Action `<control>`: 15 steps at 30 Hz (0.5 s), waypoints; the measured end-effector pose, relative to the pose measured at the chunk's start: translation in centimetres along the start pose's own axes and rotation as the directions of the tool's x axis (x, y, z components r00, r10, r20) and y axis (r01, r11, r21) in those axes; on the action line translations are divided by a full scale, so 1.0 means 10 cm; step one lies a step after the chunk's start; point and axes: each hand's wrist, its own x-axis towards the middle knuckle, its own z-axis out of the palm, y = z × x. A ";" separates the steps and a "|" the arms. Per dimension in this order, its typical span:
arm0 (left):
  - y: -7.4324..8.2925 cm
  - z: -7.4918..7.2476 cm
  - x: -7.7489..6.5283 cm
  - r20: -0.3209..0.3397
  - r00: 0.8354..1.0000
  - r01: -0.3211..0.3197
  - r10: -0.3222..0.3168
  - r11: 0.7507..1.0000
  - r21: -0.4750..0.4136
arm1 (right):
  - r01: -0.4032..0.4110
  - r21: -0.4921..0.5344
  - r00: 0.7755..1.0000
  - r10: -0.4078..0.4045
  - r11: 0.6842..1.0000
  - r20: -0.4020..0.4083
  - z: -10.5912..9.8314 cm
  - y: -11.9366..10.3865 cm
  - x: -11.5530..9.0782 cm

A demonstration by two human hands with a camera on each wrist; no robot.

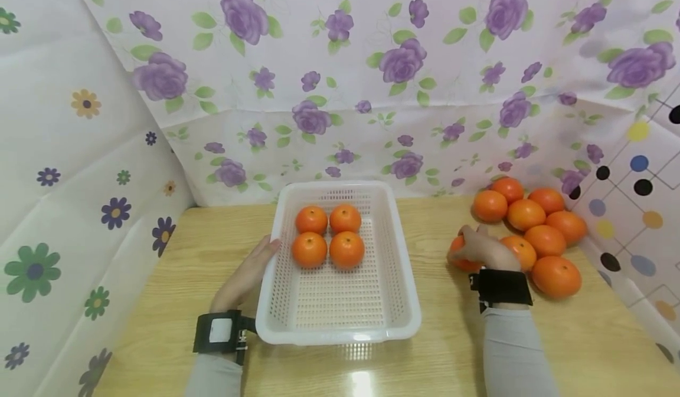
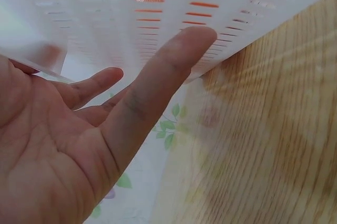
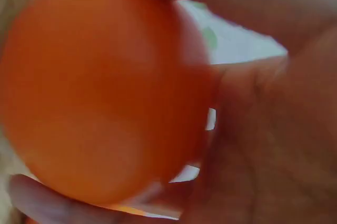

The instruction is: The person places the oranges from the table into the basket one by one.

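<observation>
A white plastic basket (image 1: 340, 302) with slotted walls stands mid-table, holding several oranges (image 1: 347, 249) grouped toward its far left. Against its left wall rests my left hand (image 1: 249, 273); the left wrist view shows the thumb (image 2: 163, 87) extended along the slots and the other fingers reaching up by the rim. On the right, my right hand (image 1: 489, 249) grips an orange (image 1: 461, 255) at the near-left side of a loose group of oranges (image 1: 547, 240). Up close in the right wrist view, that orange (image 3: 100, 92) sits between thumb and fingers, slightly blurred.
The wooden table (image 1: 435, 338) meets a flower-printed sheet (image 1: 340, 120) at the back. Patterned sheets also hang at the left (image 1: 79, 208) and the right (image 1: 637, 208). The loose oranges lie close to the right sheet.
</observation>
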 end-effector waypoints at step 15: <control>0.00 0.01 -0.04 -0.007 1.000 0.007 -0.007 1.000 -0.009 | 0.054 -0.492 0.970 -0.162 0.869 -0.179 0.04 0.16 -0.09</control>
